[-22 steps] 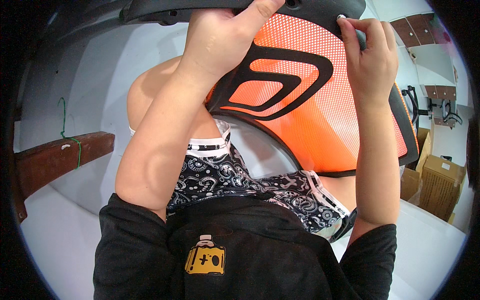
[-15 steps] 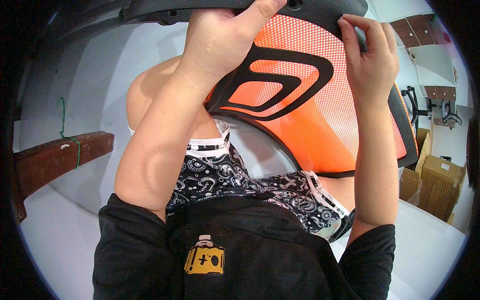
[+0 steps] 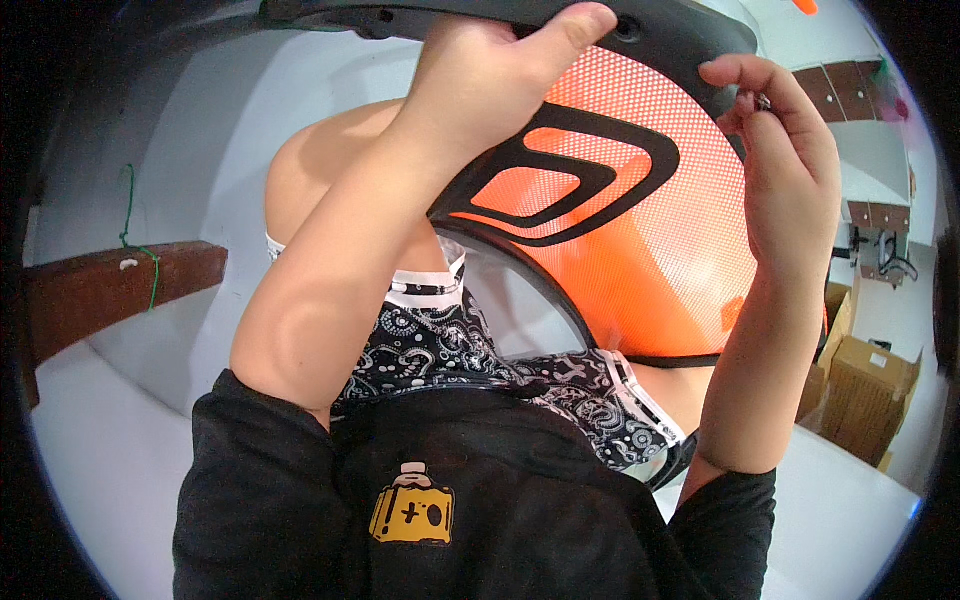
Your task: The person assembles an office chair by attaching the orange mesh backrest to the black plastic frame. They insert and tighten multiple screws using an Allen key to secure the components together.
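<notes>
An orange mesh chair back (image 3: 690, 290) with a black frame leans across my lap. Along its upper edge runs a black plastic bar (image 3: 680, 50) with round holes in it. My left hand (image 3: 500, 90) is wrapped round this bar, its thumb lying beside one hole; the other fingers are hidden behind. Close to the bar's right end, my right hand (image 3: 785, 150) is raised with its fingers curled. A small shiny metal piece (image 3: 763, 103) shows between those fingers, too small to name for sure.
A brown wooden beam (image 3: 130, 290) with green string tied round it juts in at the left. Cardboard boxes (image 3: 870, 390) stand at the right. Behind them are wall cabinets (image 3: 850, 90) and black chair parts (image 3: 890, 262).
My right hand has moved right, away from the bar, and the metal piece now shows in its fingers. My left hand and the bar have shifted slightly right.
</notes>
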Tool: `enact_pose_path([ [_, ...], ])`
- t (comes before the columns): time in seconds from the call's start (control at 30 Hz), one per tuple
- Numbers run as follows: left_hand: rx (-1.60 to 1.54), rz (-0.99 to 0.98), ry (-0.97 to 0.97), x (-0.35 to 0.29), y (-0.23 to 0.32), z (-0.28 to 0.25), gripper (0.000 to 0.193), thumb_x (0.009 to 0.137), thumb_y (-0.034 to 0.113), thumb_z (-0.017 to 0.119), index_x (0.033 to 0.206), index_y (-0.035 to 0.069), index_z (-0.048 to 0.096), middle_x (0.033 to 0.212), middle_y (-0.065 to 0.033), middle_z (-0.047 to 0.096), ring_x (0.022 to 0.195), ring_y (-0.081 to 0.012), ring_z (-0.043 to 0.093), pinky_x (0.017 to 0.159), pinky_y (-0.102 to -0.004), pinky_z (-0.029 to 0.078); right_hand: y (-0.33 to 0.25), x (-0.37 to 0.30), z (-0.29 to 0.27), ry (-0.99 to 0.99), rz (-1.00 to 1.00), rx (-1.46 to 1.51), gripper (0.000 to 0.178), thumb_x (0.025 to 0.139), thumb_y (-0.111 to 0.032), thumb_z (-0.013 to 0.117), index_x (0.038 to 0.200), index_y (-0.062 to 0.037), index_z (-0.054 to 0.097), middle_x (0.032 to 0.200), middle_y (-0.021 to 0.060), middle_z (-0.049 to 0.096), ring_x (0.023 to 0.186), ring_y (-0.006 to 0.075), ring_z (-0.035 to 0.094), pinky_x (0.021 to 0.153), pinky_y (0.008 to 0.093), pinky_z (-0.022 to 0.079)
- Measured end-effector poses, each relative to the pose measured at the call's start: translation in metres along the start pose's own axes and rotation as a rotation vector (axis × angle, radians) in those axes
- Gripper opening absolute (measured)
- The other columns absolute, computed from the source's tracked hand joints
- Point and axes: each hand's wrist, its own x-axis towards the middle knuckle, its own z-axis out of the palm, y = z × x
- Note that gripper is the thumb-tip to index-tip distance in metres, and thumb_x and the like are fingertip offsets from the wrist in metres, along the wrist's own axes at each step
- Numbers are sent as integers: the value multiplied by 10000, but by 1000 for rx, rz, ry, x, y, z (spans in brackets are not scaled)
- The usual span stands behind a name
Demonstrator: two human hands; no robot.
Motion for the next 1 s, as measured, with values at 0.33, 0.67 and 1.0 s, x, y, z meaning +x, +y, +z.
enact_pose_path([
  [0.33,58,-8,-56,-1,6,-6,422,886,75,635,1261,-29,472,1122,-119,579,1021,-169,564,887,-281,460,-6,9,20,71,-193,156,87,899,46,571,983,52,593,1066,126,623,1019,226,648,909,296,535],
  [0.67,32,130,-66,1,-5,-6,430,879,68,637,1254,-41,458,1143,-124,560,1074,-185,543,914,-290,450,21,31,52,249,-671,-84,150,745,60,736,855,3,652,900,87,659,770,111,639,675,216,523],
  [1.0,25,117,-67,1,-8,-8,419,874,73,640,1238,-38,464,1135,-138,560,1041,-201,567,888,-291,472,20,23,59,352,-717,-125,142,694,56,776,764,11,660,886,110,669,764,161,672,654,249,580],
])
